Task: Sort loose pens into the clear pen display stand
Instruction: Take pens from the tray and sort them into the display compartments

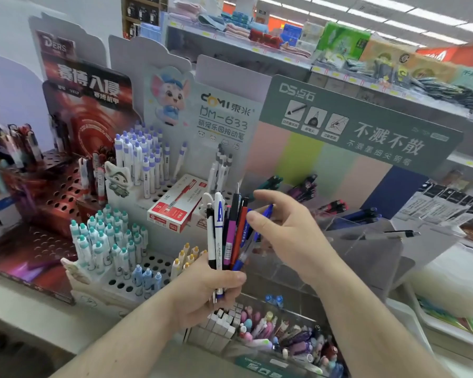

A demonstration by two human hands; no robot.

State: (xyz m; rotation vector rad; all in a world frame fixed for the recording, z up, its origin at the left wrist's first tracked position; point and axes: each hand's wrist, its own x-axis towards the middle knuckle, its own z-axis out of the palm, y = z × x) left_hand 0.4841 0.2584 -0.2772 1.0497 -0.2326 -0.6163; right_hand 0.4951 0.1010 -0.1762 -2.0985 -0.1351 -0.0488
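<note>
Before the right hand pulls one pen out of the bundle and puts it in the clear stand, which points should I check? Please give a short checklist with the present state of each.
1. Left hand grips the bundle of pens firmly: ok.
2. Right hand pinches one blue pen: ok.
3. Blue pen free of the other pens: cannot tell, they overlap.
4. Clear stand within reach, just right of the right hand: ok.
5. Free slot in the stand: cannot tell, the plastic is blurred.
6. Red pen box out of the path: ok.

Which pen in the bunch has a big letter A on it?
The white pen, second from the left in the bunch the left hand grips; the others are black, purple, red, blue.
</note>
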